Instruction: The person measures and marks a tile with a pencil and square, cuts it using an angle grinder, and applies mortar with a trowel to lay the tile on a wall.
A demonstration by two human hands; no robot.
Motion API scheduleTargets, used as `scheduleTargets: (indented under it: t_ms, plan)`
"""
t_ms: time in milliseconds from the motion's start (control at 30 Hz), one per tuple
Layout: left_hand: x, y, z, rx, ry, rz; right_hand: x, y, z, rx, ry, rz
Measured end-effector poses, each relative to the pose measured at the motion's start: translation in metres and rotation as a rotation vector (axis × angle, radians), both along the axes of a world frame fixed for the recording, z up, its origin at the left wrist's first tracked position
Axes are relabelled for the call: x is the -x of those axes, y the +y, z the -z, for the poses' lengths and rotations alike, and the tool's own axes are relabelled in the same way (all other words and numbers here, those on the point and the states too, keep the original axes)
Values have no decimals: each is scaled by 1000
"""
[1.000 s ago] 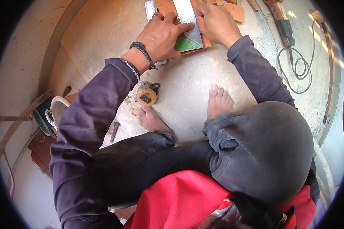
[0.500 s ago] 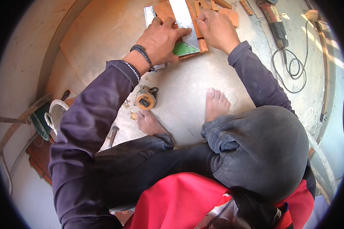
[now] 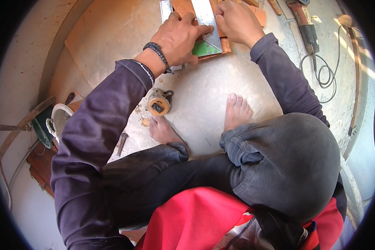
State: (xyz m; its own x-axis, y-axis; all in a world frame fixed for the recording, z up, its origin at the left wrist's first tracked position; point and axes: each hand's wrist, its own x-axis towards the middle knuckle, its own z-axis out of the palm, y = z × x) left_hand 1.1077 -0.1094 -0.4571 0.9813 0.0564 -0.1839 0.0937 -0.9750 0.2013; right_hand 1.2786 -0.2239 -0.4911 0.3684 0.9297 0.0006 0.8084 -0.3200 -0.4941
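At the top of the view, a try square with a metal blade (image 3: 203, 14) and a green stock (image 3: 205, 48) lies across an orange-brown tile (image 3: 225, 45). My left hand (image 3: 176, 41) presses the square onto the tile, its thumb on the blade and its fingers spread to the left. Just right of the blade, my right hand (image 3: 239, 25) is closed, its knuckles close to the blade's edge. Whatever sits in its fingers is hidden. A silvery metal strip (image 3: 166, 9) shows beyond my left fingers.
A corded angle grinder (image 3: 305, 27) lies at upper right. By my left foot (image 3: 164, 130) stands a small round tool with an orange-yellow top (image 3: 157, 107); a short metal bar (image 3: 121, 144) lies nearby. A white bucket (image 3: 61, 118) stands at left. Tile pieces (image 3: 260, 16) lie beyond my right hand.
The whole view has shifted slightly. My right hand sits a little farther up along the blade and closer to it. My left hand keeps its hold on the square.
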Motion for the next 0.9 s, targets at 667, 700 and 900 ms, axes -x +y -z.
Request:
scheduleTargets:
  t_ms: [667, 700, 900]
  plan:
    - [20, -5, 6, -27, -229, -23, 13, -128, 4, 146, 207, 433]
    - [22, -6, 4, -63, -257, -5, 10, -132, 8, 158, 200, 486]
    - [25, -17, -3, -15, -188, -41, 9, -135, 11, 110, -285, 333]
